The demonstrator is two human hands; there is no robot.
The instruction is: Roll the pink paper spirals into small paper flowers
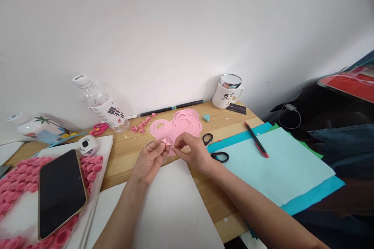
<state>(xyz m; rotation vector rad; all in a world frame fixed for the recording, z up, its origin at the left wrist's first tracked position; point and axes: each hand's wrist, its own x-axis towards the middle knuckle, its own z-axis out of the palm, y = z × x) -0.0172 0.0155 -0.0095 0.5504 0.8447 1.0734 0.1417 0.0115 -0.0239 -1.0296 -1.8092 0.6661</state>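
Observation:
Both hands meet over the middle of the wooden desk (128, 151). My left hand (152, 159) pinches a small rolled pink paper piece (164, 141) at its fingertips. My right hand (191, 151) pinches the same pink paper from the other side, fingers closed on it. Just behind the hands lies a pile of pink paper spirals (182, 124). A few finished small pink paper rolls (142, 125) sit to the left of that pile.
A white sheet (172, 210) lies under my wrists. Left: black phone (61, 190) on a white board covered with pink paper roses (14, 186), a tape dispenser (87, 144), a tipped water bottle (102, 105). Right: black scissors (216, 149), light blue paper (277, 167), red pen (256, 139), white mug (227, 91).

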